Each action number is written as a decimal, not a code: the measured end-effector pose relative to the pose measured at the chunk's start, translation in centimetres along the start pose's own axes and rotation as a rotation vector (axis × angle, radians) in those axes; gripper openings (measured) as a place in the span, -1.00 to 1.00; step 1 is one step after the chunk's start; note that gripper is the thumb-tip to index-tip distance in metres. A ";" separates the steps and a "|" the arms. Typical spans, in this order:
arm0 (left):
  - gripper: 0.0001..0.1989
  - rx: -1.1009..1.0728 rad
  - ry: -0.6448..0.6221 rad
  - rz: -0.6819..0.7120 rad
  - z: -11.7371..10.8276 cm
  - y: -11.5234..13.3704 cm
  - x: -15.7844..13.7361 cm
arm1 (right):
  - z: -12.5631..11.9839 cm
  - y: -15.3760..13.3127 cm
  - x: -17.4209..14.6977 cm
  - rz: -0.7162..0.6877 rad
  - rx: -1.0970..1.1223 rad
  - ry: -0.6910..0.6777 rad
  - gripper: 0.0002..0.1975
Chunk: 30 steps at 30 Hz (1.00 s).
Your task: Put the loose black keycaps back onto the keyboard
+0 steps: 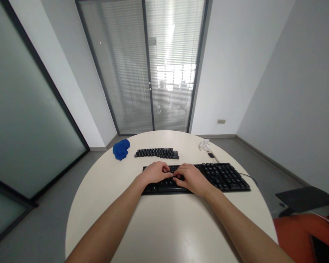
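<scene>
A black keyboard [222, 177] lies across the round table, its right-hand part covered with keycaps. Over its left and middle part, my left hand [157, 172] has its fingers curled, with thumb and fingertips pinched close to the keys. Beside it, my right hand [191, 178] is bent inward, its thumb and forefinger drawn together so that both hands' fingertips nearly meet. Whatever sits between the fingertips is too small to make out. Behind the keyboard, loose black keycaps [157, 153] stand in tight rows. My hands hide much of the keyboard's middle.
A blue cloth [121, 149] lies at the table's left edge. Toward the back right are a crumpled white tissue [204, 144] and a thin white brush-like tool [214, 156] with a black part. The keyboard cable [248, 175] runs off the right edge, near an orange chair [304, 233].
</scene>
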<state>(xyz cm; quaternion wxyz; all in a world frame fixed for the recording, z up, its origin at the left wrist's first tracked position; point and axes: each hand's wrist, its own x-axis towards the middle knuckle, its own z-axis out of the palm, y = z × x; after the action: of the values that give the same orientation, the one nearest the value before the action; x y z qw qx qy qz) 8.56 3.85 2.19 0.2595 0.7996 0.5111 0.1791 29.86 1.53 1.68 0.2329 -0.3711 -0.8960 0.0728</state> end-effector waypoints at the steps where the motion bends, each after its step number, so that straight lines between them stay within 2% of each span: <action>1: -0.72 0.027 0.022 0.005 0.0 0.1 -0.1 | 0.0 0.0 0.0 -0.001 0.007 0.004 -0.91; 7: -0.58 0.211 0.139 -0.029 0.1 0.5 -0.4 | 0.2 0.4 -0.2 0.003 0.096 0.019 -0.92; 13: -0.53 0.213 0.109 -0.068 0.4 0.1 -0.2 | 0.3 0.5 -0.2 0.022 0.162 0.017 -0.92; 21: -0.41 0.168 0.030 -0.142 0.5 -0.4 0.1 | 0.0 0.3 -0.2 0.011 0.067 -0.009 -0.90; 30: -0.35 0.183 -0.001 -0.169 0.2 0.2 -0.1 | 0.2 0.5 -0.3 0.039 0.120 -0.007 -0.85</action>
<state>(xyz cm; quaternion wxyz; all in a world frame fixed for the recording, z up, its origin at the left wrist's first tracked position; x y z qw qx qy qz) 8.76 3.61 2.14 0.1998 0.7742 0.5907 0.1085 30.25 1.69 1.27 0.2502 -0.3737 -0.8833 0.1320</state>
